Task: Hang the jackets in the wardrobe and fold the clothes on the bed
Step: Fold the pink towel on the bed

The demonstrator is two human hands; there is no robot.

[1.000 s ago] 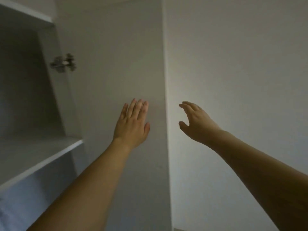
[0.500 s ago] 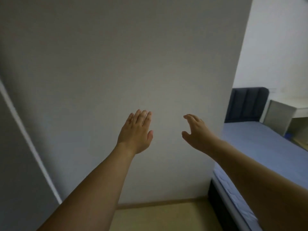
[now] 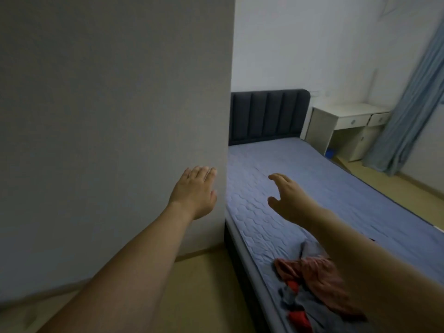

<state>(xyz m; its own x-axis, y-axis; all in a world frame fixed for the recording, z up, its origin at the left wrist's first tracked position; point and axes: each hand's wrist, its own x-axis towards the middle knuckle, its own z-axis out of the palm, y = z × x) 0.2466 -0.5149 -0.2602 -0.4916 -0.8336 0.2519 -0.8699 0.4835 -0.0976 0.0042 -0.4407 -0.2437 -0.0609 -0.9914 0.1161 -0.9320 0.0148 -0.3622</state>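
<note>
- Left hand (image 3: 194, 192) flat, fingers straight, before the grey wall panel (image 3: 108, 116).
- Right hand (image 3: 287, 199) spread, empty, above the blue quilted bed (image 3: 312, 188).
- Crumpled pink, grey and red clothes (image 3: 310, 282) lie at the bed's near end.

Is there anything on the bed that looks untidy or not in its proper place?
Yes. A crumpled heap of pink, grey and red clothes lies unfolded at the near end of the blue quilted mattress, partly hidden behind the right forearm. Nothing else on it stands out.
</note>
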